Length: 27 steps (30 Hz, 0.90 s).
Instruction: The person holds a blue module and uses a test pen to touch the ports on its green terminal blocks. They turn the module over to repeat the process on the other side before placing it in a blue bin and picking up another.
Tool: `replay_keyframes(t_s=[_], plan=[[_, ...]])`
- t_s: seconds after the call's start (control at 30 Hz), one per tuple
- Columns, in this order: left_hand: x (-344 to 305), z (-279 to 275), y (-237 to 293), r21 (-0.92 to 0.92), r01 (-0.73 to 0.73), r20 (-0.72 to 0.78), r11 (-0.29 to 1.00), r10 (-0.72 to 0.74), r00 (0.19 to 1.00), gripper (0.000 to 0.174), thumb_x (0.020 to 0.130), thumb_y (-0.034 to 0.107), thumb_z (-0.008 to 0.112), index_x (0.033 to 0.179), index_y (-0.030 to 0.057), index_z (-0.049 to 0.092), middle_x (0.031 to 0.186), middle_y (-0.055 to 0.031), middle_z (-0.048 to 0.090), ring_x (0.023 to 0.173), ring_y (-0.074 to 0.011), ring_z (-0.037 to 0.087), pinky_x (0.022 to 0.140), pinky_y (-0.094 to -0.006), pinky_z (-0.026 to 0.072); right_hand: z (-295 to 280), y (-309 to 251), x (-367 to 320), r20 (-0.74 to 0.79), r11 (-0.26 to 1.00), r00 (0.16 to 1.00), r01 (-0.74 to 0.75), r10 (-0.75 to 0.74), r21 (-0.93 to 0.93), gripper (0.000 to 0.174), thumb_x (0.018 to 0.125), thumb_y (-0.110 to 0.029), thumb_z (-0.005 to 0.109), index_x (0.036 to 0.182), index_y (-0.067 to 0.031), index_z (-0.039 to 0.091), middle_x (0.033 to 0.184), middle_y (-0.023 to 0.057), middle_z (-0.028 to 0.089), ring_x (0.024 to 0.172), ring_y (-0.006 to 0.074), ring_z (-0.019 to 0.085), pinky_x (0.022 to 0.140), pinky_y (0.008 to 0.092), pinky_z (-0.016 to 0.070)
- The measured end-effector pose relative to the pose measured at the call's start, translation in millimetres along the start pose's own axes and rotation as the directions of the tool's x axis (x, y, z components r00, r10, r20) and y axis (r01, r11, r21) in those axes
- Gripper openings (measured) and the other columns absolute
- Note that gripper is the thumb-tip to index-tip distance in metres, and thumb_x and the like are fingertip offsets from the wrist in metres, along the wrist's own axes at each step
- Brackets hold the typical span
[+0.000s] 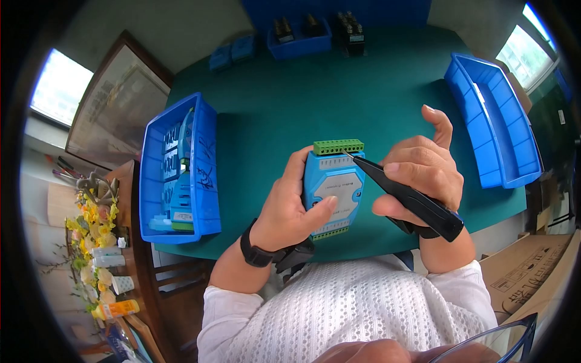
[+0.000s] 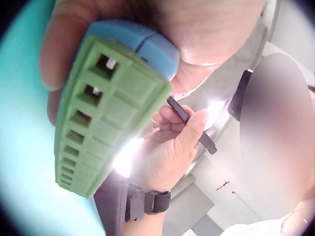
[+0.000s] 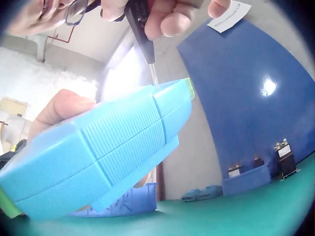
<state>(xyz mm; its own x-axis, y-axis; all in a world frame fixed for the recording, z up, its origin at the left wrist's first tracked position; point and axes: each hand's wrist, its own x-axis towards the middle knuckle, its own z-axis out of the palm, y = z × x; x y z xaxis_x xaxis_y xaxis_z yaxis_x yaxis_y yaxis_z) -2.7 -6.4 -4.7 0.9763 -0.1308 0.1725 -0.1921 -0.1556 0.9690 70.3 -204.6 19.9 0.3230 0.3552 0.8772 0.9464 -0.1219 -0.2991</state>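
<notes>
My left hand (image 1: 295, 206) grips a light-blue module (image 1: 336, 184) with a grey label, thumb across its face. A green screw terminal block (image 1: 339, 146) runs along the module's far end, another along its near end. In the left wrist view the row of square openings of a green terminal block (image 2: 74, 142) faces the camera. My right hand (image 1: 423, 172) pinches a black screwdriver (image 1: 414, 202) between thumb and fingers, index finger raised. Its thin metal tip (image 3: 153, 73) points down at the module's edge in the right wrist view, right by the far terminal block.
On the green table (image 1: 266, 109), a blue bin (image 1: 209, 163) at left holds several similar blue modules. Another blue bin (image 1: 511, 121) stands at right. At the back are a small blue tray (image 1: 299, 48) with dark components, a black component (image 1: 351, 36) and blue pieces (image 1: 233, 51).
</notes>
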Motion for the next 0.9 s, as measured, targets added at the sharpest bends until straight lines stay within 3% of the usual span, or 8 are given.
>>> replay_keyframes(t_s=[0.1, 0.27, 0.4, 0.67, 0.9], plan=[[0.9, -2.8, 2.4, 0.050, -0.001, 0.001, 0.999, 0.001, 1.000, 0.065, 0.077, 0.017, 0.063, 0.129, -0.0015, 0.030, 0.111, -0.0164, 0.055, 0.103, -0.0225, 0.056, 0.090, -0.0328, 0.0421, 4.1, 1.0, 3.7, -0.030, 1.000, 0.999, 0.030, -0.030, -0.004, 0.033, 0.067, -0.035, 0.078, 0.078, -0.0112, 0.058, 0.062, -0.0003, 0.060, 0.059, 0.0134, 0.060, 0.100, 0.0462, 0.0266], [-1.1, -6.5, 5.5, 0.109, -0.029, 0.018, 0.994, 0.027, 0.999, 0.066, 0.075, 0.018, 0.064, 0.129, -0.0013, 0.030, 0.111, -0.0170, 0.056, 0.102, -0.0231, 0.056, 0.089, -0.0330, 0.0427, 1.6, -2.6, 5.3, 0.034, 0.998, 0.999, -0.008, 0.006, 0.060, 0.027, 0.071, -0.030, 0.075, 0.081, -0.0128, 0.056, 0.064, -0.0010, 0.060, 0.060, 0.0125, 0.060, 0.101, 0.0460, 0.0258], [-2.1, -6.4, 4.8, 0.038, -0.028, 0.012, 0.999, 0.027, 1.000, 0.065, 0.075, 0.017, 0.063, 0.128, -0.0011, 0.031, 0.110, -0.0167, 0.055, 0.101, -0.0230, 0.056, 0.089, -0.0336, 0.0428, 1.2, -5.5, 5.6, 0.050, 0.997, 0.999, -0.021, 0.017, 0.068, 0.025, 0.074, -0.028, 0.073, 0.084, -0.0136, 0.055, 0.064, -0.0014, 0.060, 0.061, 0.0123, 0.061, 0.101, 0.0464, 0.0250], [0.1, -4.9, 4.6, -0.048, 0.034, 0.020, 0.998, -0.033, 0.999, 0.065, 0.076, 0.018, 0.063, 0.129, -0.0008, 0.031, 0.113, -0.0162, 0.053, 0.105, -0.0217, 0.053, 0.092, -0.0333, 0.0406, -4.1, -7.2, 5.7, 0.045, 0.994, 0.999, -0.029, 0.024, 0.107, 0.029, 0.074, -0.033, 0.072, 0.087, -0.0129, 0.056, 0.066, -0.0003, 0.062, 0.063, 0.0144, 0.063, 0.102, 0.0458, 0.0247], [-1.1, -4.5, 4.0, 0.029, 0.001, 0.023, 1.000, -0.002, 1.000, 0.064, 0.076, 0.017, 0.063, 0.128, -0.0008, 0.031, 0.111, -0.0166, 0.055, 0.103, -0.0229, 0.056, 0.090, -0.0335, 0.0422, 2.8, -2.5, 2.6, 0.046, 0.995, 0.999, -0.031, 0.027, 0.097, 0.029, 0.075, -0.033, 0.072, 0.087, -0.0119, 0.056, 0.067, 0.0001, 0.063, 0.062, 0.0149, 0.063, 0.102, 0.0459, 0.0246]])
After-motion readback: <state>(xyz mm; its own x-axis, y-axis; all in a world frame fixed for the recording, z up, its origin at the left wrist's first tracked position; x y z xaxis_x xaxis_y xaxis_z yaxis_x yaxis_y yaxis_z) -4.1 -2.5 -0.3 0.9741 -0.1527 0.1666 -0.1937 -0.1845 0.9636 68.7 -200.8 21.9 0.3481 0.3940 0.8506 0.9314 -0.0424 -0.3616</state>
